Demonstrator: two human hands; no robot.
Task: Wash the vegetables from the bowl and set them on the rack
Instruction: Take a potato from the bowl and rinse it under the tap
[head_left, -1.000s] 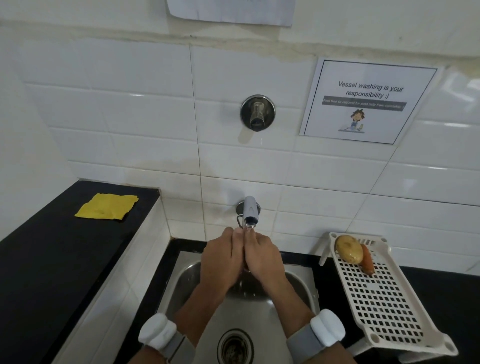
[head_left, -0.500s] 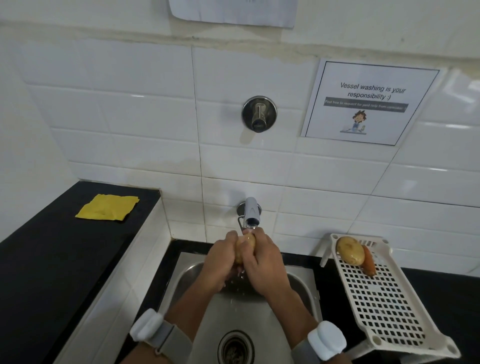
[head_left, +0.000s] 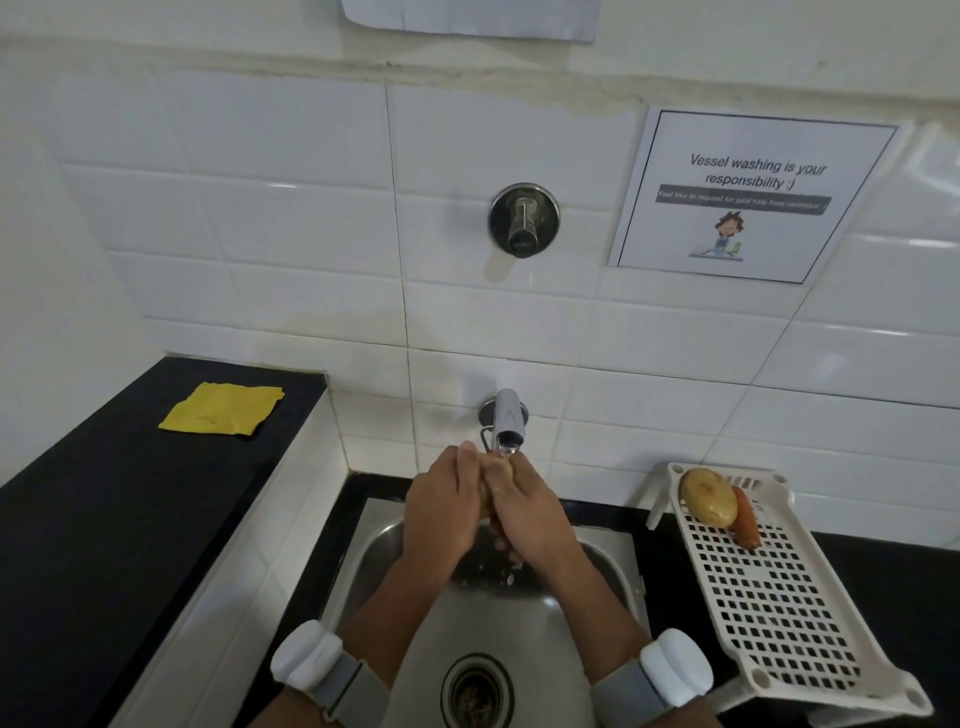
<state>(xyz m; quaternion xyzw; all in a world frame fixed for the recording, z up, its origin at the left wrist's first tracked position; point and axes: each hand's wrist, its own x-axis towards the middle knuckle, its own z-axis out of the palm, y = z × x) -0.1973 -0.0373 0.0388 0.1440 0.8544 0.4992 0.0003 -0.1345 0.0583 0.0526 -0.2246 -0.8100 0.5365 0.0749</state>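
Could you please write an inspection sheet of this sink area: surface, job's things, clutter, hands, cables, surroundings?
Surface: black counter around a steel sink; drain in the basin.
Job's things: white perforated rack at the right, with a potato and a carrot at its far end; another potato under the tap. No bowl in view.
Clutter: yellow cloth on the left counter.
Hands: left hand and right hand both hold the potato over the sink; a white band on each wrist.
Cables: nothing seen.
Surroundings: white tiled wall, round wall valve, paper notice about vessel washing.
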